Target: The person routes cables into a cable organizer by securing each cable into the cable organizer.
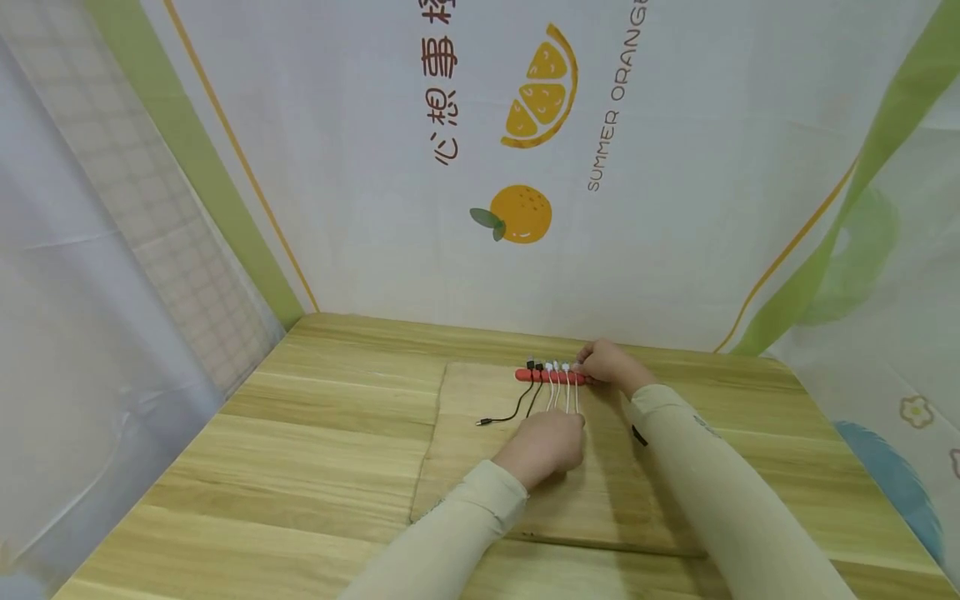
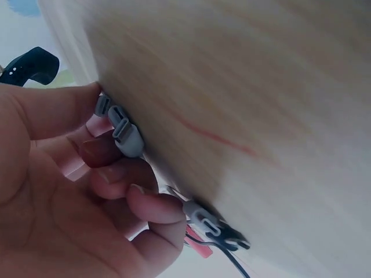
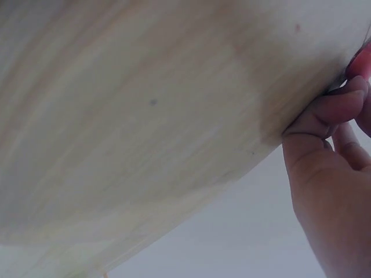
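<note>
A red cable holder [image 1: 527,376] lies on the wooden board with a row of black and white charging cables across it. My left hand [image 1: 546,446] is in front of it, gripping the lower ends of the white cables [image 1: 567,398]. In the left wrist view, several white connectors [image 2: 128,140] poke out between its thumb and curled fingers. My right hand [image 1: 609,364] is at the holder's right end, pinching it with bent fingers. In the right wrist view only a red tip [image 3: 360,65] shows by those fingers; the rest is hidden.
One black cable's plug [image 1: 484,422] lies loose on the board, left of my left hand. The thin wooden board [image 1: 480,492] rests on a wood-grain table [image 1: 315,467]. Behind the table hangs a white curtain [image 1: 390,242] printed with oranges. A small black item [image 1: 639,436] sits by my right sleeve.
</note>
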The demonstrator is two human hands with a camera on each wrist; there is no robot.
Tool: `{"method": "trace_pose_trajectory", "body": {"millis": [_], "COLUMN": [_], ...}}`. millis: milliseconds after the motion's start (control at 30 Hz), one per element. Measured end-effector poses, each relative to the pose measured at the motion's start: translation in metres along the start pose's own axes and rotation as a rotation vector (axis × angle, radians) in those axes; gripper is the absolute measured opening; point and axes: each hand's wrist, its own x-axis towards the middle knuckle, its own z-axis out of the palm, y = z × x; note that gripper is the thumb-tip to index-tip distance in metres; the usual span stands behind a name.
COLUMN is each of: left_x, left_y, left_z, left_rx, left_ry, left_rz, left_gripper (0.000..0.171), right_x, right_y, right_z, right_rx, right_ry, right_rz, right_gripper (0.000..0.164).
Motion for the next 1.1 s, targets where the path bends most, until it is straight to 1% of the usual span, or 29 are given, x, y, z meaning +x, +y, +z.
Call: {"method": "trace_pose_trajectory", "body": {"millis": [67,233,367,467,500,567,633,667,733,900,1000,1100], "left_x": [0.000,0.000,0.000,0.001,0.001,0.002,0.003,0.003,0.003,0.001,0.001,0.000], "left_y": [0.001,0.001,0.001,0.000,0.000,-0.002,-0.003,-0.003,-0.004,-0.004,-0.004,-0.003], "left_z": [0.000,0.002,0.004,0.007,0.007,0.008,0.010,0.010,0.010,0.009,0.008,0.008], "left_rx": [-0.007,-0.003,-0.008,-0.012,-0.011,-0.005,-0.001,-0.002,-0.005,0.002,0.009,0.003], "left_ry": [-0.016,-0.027,-0.042,-0.054,-0.056,-0.052,-0.049,-0.050,-0.053,-0.050,-0.042,-0.052], "left_rz": [-0.001,-0.007,0.000,0.007,0.008,0.007,0.005,0.005,0.009,0.022,0.019,0.015], "left_gripper": [0.033,0.036,0.039,0.039,0.039,0.040,0.043,0.044,0.044,0.041,0.040,0.041], "right_x": [0.000,0.000,-0.004,-0.007,-0.008,-0.009,-0.009,-0.009,-0.009,-0.009,-0.009,-0.009], "right_y": [0.002,0.002,0.004,0.004,0.004,0.003,0.002,0.001,0.000,-0.003,-0.004,-0.002], "right_z": [-0.001,-0.002,-0.002,-0.001,-0.001,-0.002,-0.002,-0.001,-0.001,0.001,0.003,0.003], "right_rx": [-0.011,-0.026,-0.077,-0.069,-0.051,-0.001,0.026,0.030,0.035,-0.026,-0.042,-0.020], "right_ry": [-0.016,-0.026,-0.026,-0.037,-0.039,-0.046,-0.042,-0.042,-0.046,-0.021,-0.004,-0.006], "right_rz": [-0.005,-0.024,-0.032,-0.016,-0.012,0.004,0.005,0.005,0.020,0.050,0.057,0.062], "right_gripper": [0.030,0.032,0.035,0.038,0.038,0.030,0.021,0.021,0.028,0.035,0.035,0.032]}}
